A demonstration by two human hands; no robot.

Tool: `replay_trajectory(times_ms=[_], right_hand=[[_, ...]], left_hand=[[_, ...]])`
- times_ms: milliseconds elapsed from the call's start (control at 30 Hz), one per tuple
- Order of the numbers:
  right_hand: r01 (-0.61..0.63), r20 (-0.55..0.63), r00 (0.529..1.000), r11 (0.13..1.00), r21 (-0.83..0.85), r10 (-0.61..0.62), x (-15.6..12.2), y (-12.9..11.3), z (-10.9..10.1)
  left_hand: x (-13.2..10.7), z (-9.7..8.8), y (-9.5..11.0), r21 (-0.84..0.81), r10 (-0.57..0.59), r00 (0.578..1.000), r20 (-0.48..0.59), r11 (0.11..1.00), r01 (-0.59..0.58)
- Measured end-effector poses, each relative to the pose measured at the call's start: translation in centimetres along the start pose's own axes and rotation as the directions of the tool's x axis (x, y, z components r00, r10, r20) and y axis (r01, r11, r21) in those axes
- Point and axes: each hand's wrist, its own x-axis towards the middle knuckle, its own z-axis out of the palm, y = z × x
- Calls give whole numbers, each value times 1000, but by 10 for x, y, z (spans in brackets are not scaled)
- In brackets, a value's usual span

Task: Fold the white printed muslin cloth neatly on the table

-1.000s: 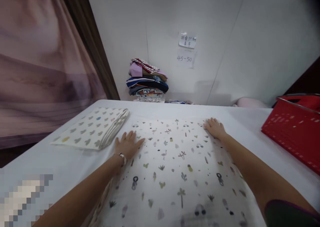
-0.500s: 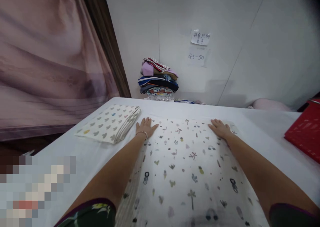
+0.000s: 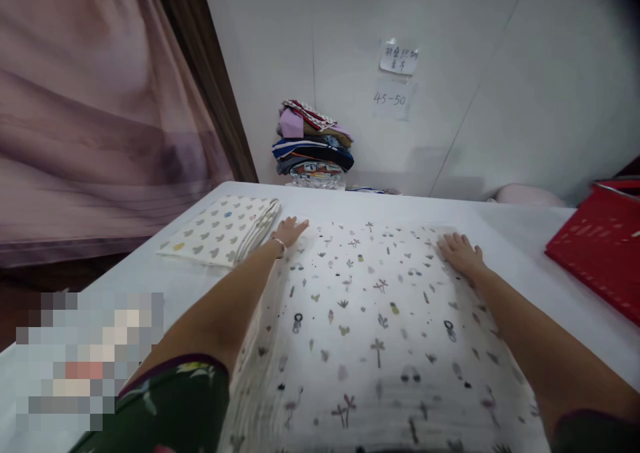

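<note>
One folded cloth [image 3: 207, 233], left hand [image 3: 290, 232] beside it, red basket [image 3: 597, 250]

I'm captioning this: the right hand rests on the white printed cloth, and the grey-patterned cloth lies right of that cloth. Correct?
No: in the head view the grey-patterned cloth lies left of the white printed cloth, on which the right hand rests.

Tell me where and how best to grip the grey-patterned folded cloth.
Probably the thick right edge of the folded cloth, approached from the right, where the left hand is: the cloth lies flat on the table, and its layers stack along that edge, so they could be pinched together.
</note>
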Motion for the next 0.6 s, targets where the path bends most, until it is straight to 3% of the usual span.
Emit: replay_trajectory(times_ms=[67,133,267,333,433,533,600], right_hand=[[33,24,999,999,-16,-33,-35,17,-1],[109,45,993,993,-43,-107,-78,39,4],[105,31,994,994,-36,-103,-166,77,22],[79,17,997,997,-1,-79,-195,82,28],[81,13,997,992,95,-82,-212,77,25],[44,-16,999,947,317,-41,-215,77,7],[9,-101,994,893,449,41,-223,84,-9]], left_hand=[[-23,-9,-2,-24,32,999,-8,999,-32],[-63,-9,-4,-39,120,993,-10,992,-120],[-163,16,-14,12,360,933,20,933,-361],[-198,32,-21,62,411,911,37,909,-412],[-216,44,-27,96,416,909,36,904,-418],[-216,40,-25,68,391,920,7,918,-391],[-223,34,-26,25,388,920,-51,921,-388]])
